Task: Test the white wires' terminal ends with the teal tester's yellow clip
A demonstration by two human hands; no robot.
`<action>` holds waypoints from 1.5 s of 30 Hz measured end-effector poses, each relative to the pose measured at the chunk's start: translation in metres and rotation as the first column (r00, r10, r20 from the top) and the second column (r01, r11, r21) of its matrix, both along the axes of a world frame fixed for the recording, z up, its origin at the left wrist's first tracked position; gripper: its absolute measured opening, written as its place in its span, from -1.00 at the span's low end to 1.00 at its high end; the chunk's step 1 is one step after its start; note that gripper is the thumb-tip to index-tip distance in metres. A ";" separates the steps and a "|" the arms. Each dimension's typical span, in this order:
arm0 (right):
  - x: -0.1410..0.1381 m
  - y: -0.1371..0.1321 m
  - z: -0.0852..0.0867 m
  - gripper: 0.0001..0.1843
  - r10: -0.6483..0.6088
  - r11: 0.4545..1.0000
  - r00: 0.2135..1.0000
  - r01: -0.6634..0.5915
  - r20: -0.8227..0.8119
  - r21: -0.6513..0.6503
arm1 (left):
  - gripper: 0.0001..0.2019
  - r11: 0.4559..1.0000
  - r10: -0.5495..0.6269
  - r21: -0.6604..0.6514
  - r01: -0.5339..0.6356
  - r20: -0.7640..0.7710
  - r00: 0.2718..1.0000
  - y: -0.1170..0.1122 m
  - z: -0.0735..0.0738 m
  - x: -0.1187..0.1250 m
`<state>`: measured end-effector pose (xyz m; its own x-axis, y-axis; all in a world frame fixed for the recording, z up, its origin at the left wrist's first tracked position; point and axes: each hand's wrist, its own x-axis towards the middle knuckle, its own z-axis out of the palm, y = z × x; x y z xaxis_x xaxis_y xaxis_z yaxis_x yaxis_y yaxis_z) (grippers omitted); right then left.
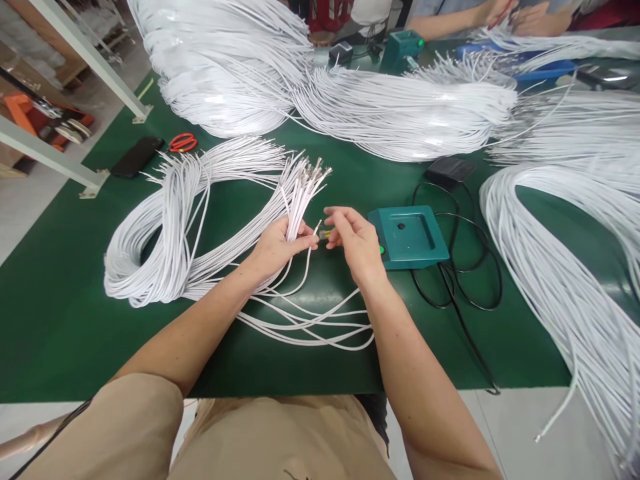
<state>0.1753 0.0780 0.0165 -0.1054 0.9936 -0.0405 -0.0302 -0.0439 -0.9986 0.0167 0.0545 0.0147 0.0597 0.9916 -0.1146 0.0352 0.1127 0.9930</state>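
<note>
My left hand (277,247) is closed round a bundle of white cables (300,203), their stripped, frayed ends pointing up and away. One white cable (309,263) stands apart at its thumb and fingertips. Between my two hands is a small greyish piece with yellow on it (324,235), too small to name. My right hand (357,240) pinches at its yellow side, fingers bent, just left of a teal box (407,237) with a lit green light. The held cables run back to a looped coil of white cables (145,253) on the left.
Large white cable bundles (225,67) lie at the back, and more cables (560,233) hang over the right edge. Red-handled scissors (183,142) and a black phone (137,157) lie left. A black cord (453,267) loops beside the box. Another person's hands (540,20) work opposite.
</note>
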 end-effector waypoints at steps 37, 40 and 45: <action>0.007 -0.002 0.003 -0.78 -0.224 0.859 0.701 -0.187 0.677 0.477 | -0.45 0.991 -0.038 -0.124 0.052 0.119 0.992 0.005 -0.007 -0.002; 0.002 -0.002 0.004 -0.80 -0.132 0.941 0.838 -0.063 0.529 0.333 | -0.44 0.995 -0.046 -0.085 0.054 0.091 0.995 0.004 -0.007 -0.002; 0.003 0.002 0.002 -0.80 0.025 0.998 0.958 -0.040 0.286 0.045 | -0.46 0.998 -0.059 -0.025 0.059 0.027 0.998 0.001 -0.007 -0.001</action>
